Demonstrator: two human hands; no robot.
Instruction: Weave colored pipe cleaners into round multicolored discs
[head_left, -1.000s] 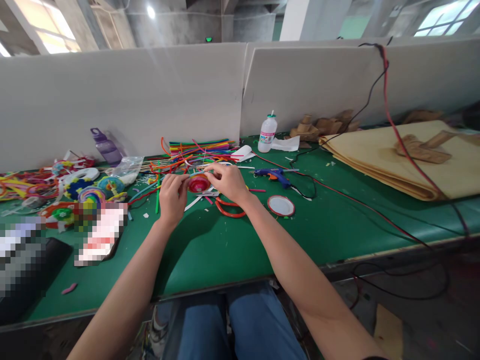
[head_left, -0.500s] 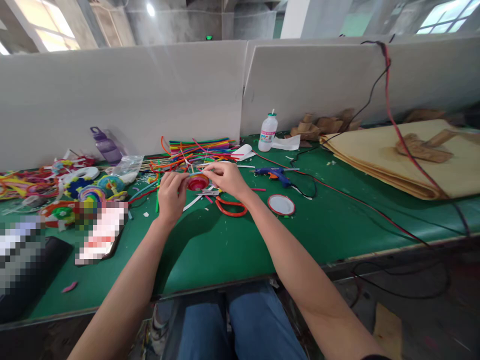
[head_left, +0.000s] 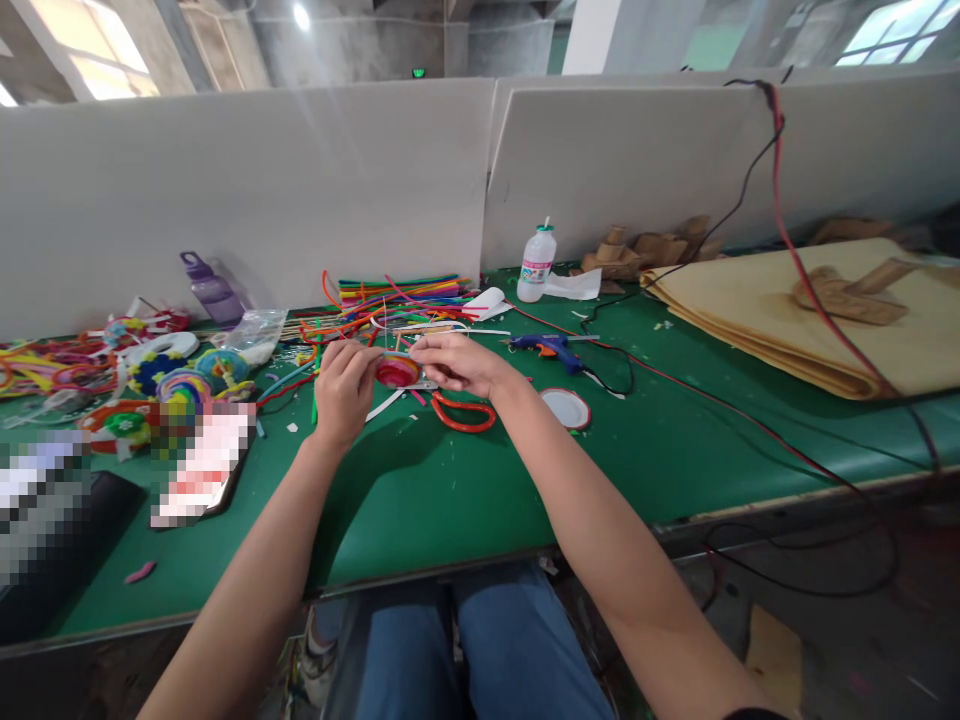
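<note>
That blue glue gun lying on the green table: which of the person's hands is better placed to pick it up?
The right hand, probably. The glue gun lies just to its right, while the left hand sits on the far side of the red disc that both hands hold.

Glue gun (head_left: 546, 347) right of pipe cleaners (head_left: 397, 292)

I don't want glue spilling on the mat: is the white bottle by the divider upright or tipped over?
Upright. The white bottle stands on its base on the green table, nozzle pointing up, against the white divider.
</note>
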